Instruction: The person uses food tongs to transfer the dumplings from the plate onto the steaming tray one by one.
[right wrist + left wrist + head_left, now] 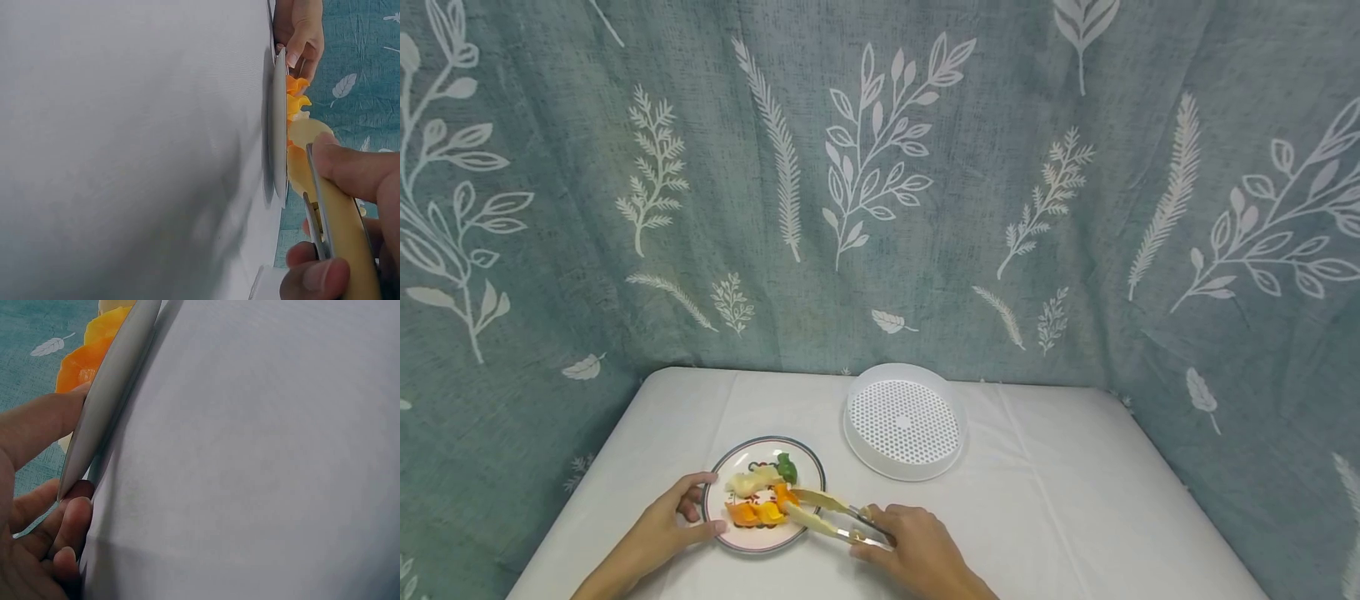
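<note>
Before a leaf-printed blue-green drape (887,208), a white-covered table (1075,500) carries a perforated tray (904,422) and a plate (758,540) of coloured pieces (770,512) in the head view. From the left wrist, the left hand (666,522) pinches the plate's rim between its fingers. From the right wrist, the right hand's (916,537) fingers grip tongs (814,522), seemingly around an orange piece (783,495).

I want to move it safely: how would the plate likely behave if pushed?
The plate looks stiff, its rim keeping an even round, so it probably won't bend. Wide and low, it seems unlikely to tip or roll.
</note>
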{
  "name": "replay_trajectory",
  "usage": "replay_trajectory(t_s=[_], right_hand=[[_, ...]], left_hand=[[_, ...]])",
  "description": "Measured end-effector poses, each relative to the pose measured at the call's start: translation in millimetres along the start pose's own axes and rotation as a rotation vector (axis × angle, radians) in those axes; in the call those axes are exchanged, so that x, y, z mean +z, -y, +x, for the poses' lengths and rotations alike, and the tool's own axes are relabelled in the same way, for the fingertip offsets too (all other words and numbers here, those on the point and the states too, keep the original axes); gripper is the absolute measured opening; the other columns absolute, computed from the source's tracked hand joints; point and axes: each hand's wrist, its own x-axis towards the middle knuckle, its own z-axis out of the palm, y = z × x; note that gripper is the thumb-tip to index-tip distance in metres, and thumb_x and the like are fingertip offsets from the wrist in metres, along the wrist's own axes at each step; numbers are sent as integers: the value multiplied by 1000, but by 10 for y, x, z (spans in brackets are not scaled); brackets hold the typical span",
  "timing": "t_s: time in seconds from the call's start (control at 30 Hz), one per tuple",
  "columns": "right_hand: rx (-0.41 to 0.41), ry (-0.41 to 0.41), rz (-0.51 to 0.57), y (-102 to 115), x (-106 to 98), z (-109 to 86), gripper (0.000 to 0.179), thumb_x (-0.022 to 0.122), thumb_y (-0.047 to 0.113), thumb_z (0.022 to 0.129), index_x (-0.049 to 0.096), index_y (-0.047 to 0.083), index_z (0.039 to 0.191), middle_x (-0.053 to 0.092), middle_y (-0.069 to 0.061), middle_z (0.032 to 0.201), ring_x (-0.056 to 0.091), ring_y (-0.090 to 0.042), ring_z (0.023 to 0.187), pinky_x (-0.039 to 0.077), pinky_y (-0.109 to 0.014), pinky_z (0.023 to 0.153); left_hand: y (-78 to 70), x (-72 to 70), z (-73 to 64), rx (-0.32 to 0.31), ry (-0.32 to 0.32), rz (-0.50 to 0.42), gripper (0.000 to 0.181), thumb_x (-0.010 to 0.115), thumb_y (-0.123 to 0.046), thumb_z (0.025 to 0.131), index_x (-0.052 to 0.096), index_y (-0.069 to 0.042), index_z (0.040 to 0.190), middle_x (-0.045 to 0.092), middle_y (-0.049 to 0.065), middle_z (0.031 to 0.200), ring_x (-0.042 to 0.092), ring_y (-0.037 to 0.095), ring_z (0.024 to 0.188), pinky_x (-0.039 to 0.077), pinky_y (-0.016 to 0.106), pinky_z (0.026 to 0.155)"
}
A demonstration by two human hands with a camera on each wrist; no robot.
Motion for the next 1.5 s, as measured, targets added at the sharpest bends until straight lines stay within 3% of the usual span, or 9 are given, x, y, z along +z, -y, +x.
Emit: replay_trajectory(t_s=[0.17,0.47,0.73,0.83,0.93,1.03,1.5], right_hand=[[-54,-45,-17,-19,1,-3,64,67,62,89,74,11,127,43,18,66,34,1,57,35,-21,54],[-60,-50,33,-52,-3,-1,60,71,55,90,73,7,126,58,21,73,40,2,57,40,-20,56],[-61,-69,116,-73,-34,-25,59,75,49,90,71,1,125,76,5,98,43,2,59,43,-19,57],[-32,-67,133,-83,-71,-20,59,76,48,89,71,1,125,71,12,83,38,2,56,39,-18,54],[-22,-76,135,-94,-124,-11,57,77,46,89,71,2,125,50,18,64,33,2,54,35,-18,49],[-24,-102,131,-114,-180,-6,55,77,45,90,72,3,124,40,18,60,33,3,54,34,-18,48],[27,-218,83,-323,-412,4,54,77,50,88,76,7,121,53,18,68,39,1,58,39,-20,49]], left_hand=[[10,5,8,8,-3,1,94,93,-49,69,52,-9,143,55,4,104,48,20,90,40,34,73],[-29,-3,16,-2,2,-2,90,94,-42,71,52,-9,143,55,5,105,48,20,90,40,33,73],[-31,-6,-2,11,6,11,88,93,-42,73,51,-9,144,57,4,106,48,20,90,40,33,73],[-25,-3,1,13,6,6,90,93,-43,72,51,-9,144,56,5,106,48,20,90,40,33,73],[-23,1,5,4,3,4,91,94,-45,71,52,-8,143,56,4,105,48,20,89,40,32,72],[-25,-3,1,-8,3,-13,89,94,-42,71,53,-8,142,55,5,104,47,20,90,40,31,71],[-19,16,-28,-25,-18,4,93,95,-42,69,52,-6,143,53,4,95,47,20,88,38,30,69]])
